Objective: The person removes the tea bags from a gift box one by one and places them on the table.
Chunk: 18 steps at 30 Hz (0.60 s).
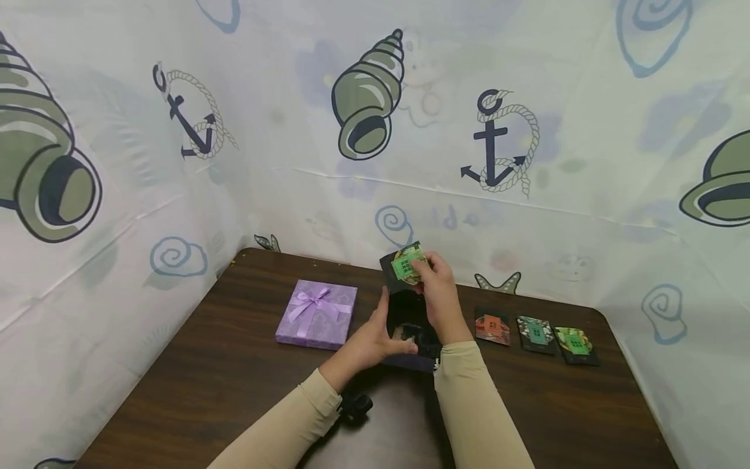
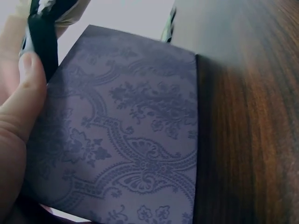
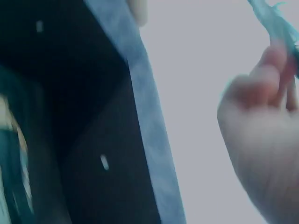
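My left hand (image 1: pixel 366 342) grips a purple box (image 1: pixel 410 361) that is black inside and tilted, thumb on its near side and fingers along its left. In the left wrist view, the thumb lies at the edge of the box's floral-patterned outer face (image 2: pixel 135 130). Above the box's far end, my right hand (image 1: pixel 442 296) pinches a flat black packet (image 1: pixel 388 270) with a green label. In the right wrist view, the box's light rim (image 3: pixel 152 126) shows, with another printed item (image 3: pixel 14 154) blurred inside. That view cuts off most of the held packet.
A purple lid (image 1: pixel 319 316) with a ribbon bow lies on the dark wooden table (image 1: pixel 217 371) to the left. Right of the box lie three black packets in a row, with a red (image 1: pixel 492 327), a teal (image 1: pixel 536 334) and a green label (image 1: pixel 577 344). A patterned curtain (image 1: pixel 281 130) hangs behind.
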Motion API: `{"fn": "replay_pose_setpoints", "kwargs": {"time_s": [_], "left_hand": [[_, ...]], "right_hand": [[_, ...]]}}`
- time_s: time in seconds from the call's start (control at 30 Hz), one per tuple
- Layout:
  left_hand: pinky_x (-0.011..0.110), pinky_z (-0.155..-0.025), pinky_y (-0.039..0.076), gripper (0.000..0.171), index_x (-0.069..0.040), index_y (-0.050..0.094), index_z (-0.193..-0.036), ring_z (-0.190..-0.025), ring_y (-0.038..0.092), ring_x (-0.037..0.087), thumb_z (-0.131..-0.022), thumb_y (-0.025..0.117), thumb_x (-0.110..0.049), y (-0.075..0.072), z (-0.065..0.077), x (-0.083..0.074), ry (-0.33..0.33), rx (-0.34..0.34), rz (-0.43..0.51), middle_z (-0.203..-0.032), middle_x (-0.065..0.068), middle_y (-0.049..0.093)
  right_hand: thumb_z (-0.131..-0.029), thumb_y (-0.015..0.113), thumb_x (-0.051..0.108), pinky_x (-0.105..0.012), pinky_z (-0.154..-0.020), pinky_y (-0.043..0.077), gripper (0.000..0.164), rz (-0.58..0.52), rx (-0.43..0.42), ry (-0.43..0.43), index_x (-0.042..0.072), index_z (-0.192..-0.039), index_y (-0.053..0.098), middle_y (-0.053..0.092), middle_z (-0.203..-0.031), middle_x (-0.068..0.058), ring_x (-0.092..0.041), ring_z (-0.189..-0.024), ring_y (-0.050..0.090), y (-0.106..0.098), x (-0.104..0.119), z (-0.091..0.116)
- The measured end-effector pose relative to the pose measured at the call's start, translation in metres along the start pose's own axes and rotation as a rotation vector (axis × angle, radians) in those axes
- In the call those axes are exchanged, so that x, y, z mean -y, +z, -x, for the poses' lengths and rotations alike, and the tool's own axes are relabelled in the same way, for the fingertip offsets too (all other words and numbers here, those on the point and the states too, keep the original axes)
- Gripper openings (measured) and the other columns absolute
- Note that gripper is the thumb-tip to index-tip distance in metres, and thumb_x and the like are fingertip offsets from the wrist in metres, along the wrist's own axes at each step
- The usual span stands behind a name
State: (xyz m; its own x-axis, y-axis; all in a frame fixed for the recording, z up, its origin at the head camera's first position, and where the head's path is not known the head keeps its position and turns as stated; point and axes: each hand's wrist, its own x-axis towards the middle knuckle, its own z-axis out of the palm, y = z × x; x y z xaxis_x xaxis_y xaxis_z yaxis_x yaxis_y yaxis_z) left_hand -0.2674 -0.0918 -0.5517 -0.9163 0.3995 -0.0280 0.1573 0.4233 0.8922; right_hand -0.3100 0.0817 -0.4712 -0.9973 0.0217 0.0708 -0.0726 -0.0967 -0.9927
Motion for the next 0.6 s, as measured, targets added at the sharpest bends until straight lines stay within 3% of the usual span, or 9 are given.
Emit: {"fn": "replay_pose_setpoints", "kwargs": {"time_s": [0.23, 0.43, 0.6], "left_hand": [[0.065, -0.129, 0.034, 0.146, -0.025, -0.014, -0.176, -0.163, 0.034, 0.045, -0.082, 0.093, -0.058, 0.004, 0.002, -0.002, -0.007, 0.023, 0.03, -0.185, 0.013, 0.006], [0.068, -0.129, 0.031, 0.136, -0.031, -0.007, -0.177, -0.165, 0.028, 0.045, -0.086, 0.092, -0.052, 0.005, 0.001, -0.004, -0.002, -0.009, 0.039, -0.185, 0.01, 0.01], [0.071, -0.128, 0.029, 0.136, -0.034, -0.007, -0.176, -0.167, 0.022, 0.048, -0.086, 0.092, -0.055, 0.005, 0.002, -0.005, -0.02, -0.021, 0.023, -0.185, 0.012, 0.01]], "right_hand": [[-0.112, 0.064, 0.026, -0.026, -0.07, 0.047, 0.026, 0.031, -0.121, 0.005, 0.006, -0.128, 0.065, 0.06, -0.103, 0.0, -0.015, -0.079, 0.052, -0.028, -0.009, 0.006], [-0.111, 0.065, 0.025, -0.026, -0.07, 0.049, 0.028, -0.015, -0.151, -0.026, 0.004, -0.13, 0.064, 0.063, -0.103, 0.0, -0.014, -0.08, 0.056, -0.045, -0.009, 0.016], [-0.111, 0.066, 0.023, -0.023, -0.069, 0.051, 0.024, 0.016, -0.159, -0.047, 0.003, -0.124, 0.063, 0.062, -0.096, 0.002, -0.013, -0.079, 0.058, -0.053, -0.005, 0.029]]}}
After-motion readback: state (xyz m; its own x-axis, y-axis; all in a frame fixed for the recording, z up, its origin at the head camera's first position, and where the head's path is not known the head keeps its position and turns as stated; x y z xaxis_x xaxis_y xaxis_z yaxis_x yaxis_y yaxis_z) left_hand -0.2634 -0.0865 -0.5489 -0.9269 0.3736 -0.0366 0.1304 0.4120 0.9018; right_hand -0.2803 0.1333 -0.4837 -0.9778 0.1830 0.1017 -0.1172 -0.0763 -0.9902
